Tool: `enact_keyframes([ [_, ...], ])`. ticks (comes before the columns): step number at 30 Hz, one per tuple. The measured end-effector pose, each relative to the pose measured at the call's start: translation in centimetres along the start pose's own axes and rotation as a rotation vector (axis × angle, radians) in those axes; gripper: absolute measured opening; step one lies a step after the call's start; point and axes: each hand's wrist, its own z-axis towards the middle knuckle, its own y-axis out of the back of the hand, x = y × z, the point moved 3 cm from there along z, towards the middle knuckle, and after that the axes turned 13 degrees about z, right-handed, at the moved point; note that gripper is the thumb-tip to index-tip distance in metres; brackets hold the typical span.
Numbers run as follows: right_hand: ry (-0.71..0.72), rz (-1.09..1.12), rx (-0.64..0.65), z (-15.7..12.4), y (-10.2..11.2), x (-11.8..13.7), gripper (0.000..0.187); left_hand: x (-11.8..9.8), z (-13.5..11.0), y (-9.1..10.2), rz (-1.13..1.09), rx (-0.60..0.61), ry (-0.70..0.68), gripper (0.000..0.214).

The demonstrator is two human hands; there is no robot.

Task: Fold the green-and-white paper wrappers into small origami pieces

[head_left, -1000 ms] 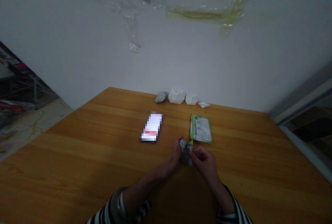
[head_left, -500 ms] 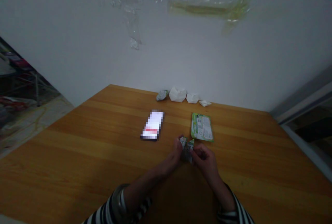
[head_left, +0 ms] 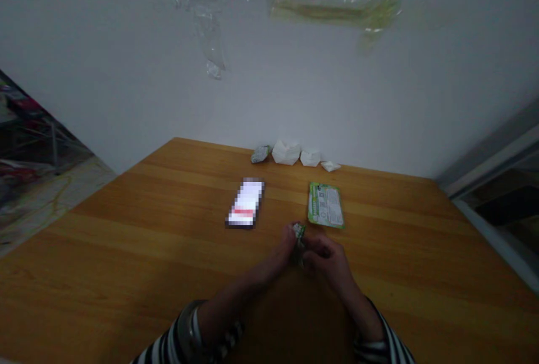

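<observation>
Between my two hands is a crumpled green-and-white printed wrapper [head_left: 299, 231]. My left hand [head_left: 288, 243] is closed on its left side. The fingers of my right hand [head_left: 326, 254] are bent and pinch at its lower right part, mostly hiding it. Just beyond my right hand, a flat green-and-white packet [head_left: 325, 205] with a printed label lies on the table. To the left of it a phone [head_left: 246, 202] lies with its screen lit and blurred out.
Along the wall at the table's [head_left: 138, 229] back edge stand a crumpled green-and-grey wrapper [head_left: 260, 154], a larger folded white paper [head_left: 286, 153], a smaller one [head_left: 310, 158] and a flat white one [head_left: 330, 166]. Tape [head_left: 328, 11] sticks to the wall.
The wrapper showed two upright parts side by side; now they are pressed together into one narrower bundle. My right hand has moved slightly left, toward my left hand. The view has shifted a little.
</observation>
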Motion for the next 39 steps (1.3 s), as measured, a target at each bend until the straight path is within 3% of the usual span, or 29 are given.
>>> enact_keyframes([
  [5, 0.09, -0.035, -0.108, 0.0, 0.6, 0.7, 0.024, -0.9, 0.2, 0.6, -0.078, 0.054, 0.016, 0.057],
  [9, 0.107, -0.043, -0.07, 0.3, 0.6, -0.4, 0.029, -2.2, -0.9, 0.7, -0.059, 0.157, -0.008, 0.056],
  [14, 0.108, -0.138, -0.054, 0.5, 0.8, -0.8, 0.022, -2.0, -1.4, 0.8, 0.08, 0.12, -0.03, 0.058],
  [21, 0.303, -0.36, -0.057, 0.0, 0.0, 0.6, 0.014, -0.7, -1.2, -0.1, 0.249, 0.007, -0.124, 0.051],
  [23, 0.272, -0.36, -0.087, -0.1, -0.1, 0.2, 0.003, -0.6, -1.2, -0.3, 0.293, 0.012, -0.166, 0.051],
  [28, 0.183, -0.282, -0.112, 0.2, -0.1, -1.0, 0.013, -1.1, -1.5, 0.1, 0.334, 0.038, -0.195, 0.05],
  [32, 0.18, -0.282, -0.064, 0.2, 0.2, -0.5, 0.005, -1.9, -1.7, 0.5, 0.379, 0.115, -0.243, 0.052],
  [36, 0.227, -0.347, 0.036, -0.2, 0.2, 0.4, 0.036, -2.7, -2.1, 1.2, 0.492, 0.2, -0.313, 0.059],
  [39, 0.251, -0.396, 0.079, -0.5, -0.1, 0.6, 0.041, -3.3, -2.3, 1.6, 0.5, 0.23, -0.301, 0.057],
])
